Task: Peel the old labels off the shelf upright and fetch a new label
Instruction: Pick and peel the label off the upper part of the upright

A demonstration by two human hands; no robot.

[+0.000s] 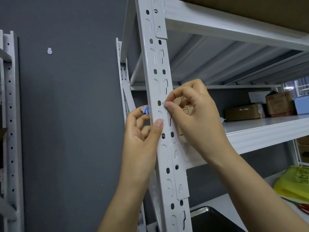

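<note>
A white slotted shelf upright runs from top to bottom through the middle of the view. My right hand pinches the edge of a small white label remnant stuck on the upright's face, thumb and forefinger closed on it. My left hand wraps around the upright's left edge, thumb pressed on its front. Between its fingers it holds a crumpled blue and white scrap of peeled label.
White metal shelves extend to the right with brown cardboard boxes. A yellow bag lies on a lower shelf, a dark tray below. A grey wall and another upright stand left.
</note>
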